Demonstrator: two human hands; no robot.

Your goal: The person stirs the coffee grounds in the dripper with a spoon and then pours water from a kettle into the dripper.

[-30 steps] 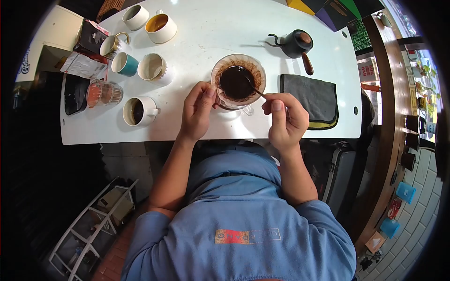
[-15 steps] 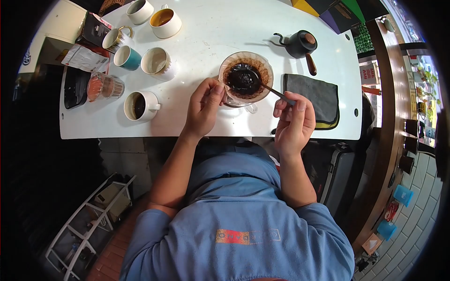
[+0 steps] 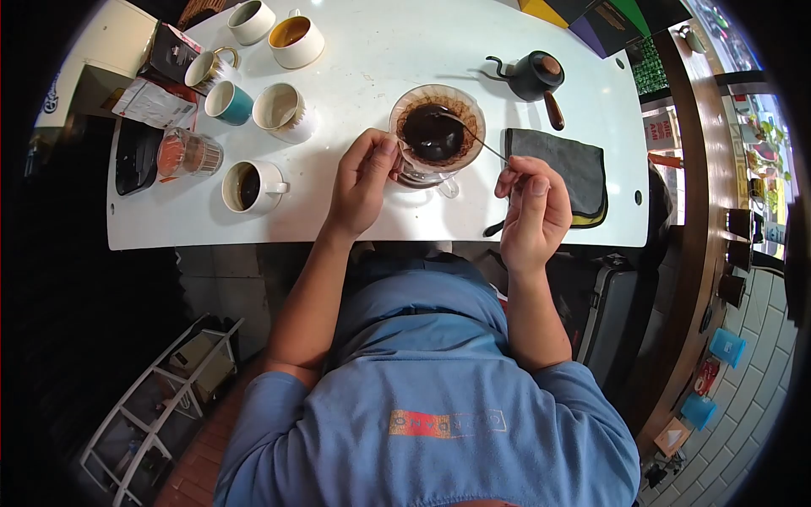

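A coffee dripper [image 3: 480,120] lined with a grounds-stained paper filter holds dark, wet coffee [image 3: 429,140]. Beneath it, a clear glass server [image 3: 420,179] is partly visible, its handle toward me. My left hand [image 3: 361,184] pinches the dripper's left side between thumb and fingers; the exact part gripped is hidden. Between the thumb and fingers of my right hand [image 3: 536,211] is the handle of a thin metal spoon [image 3: 485,144]. The spoon slants over the dripper's right rim, its tip at the upper right part of the coffee.
A black gooseneck kettle [image 3: 534,78] stands at the back right, behind a folded dark grey cloth [image 3: 557,173]. Several cups, including a teal cup [image 3: 229,103], are grouped at left. Nearer me there is a white mug [image 3: 269,188] with dark liquid beside a ribbed glass [image 3: 203,155].
The spoon has swung so its tip is farther back in the coffee, with its bent end now showing. My right hand has shifted slightly right and toward me. My left hand keeps its grip.
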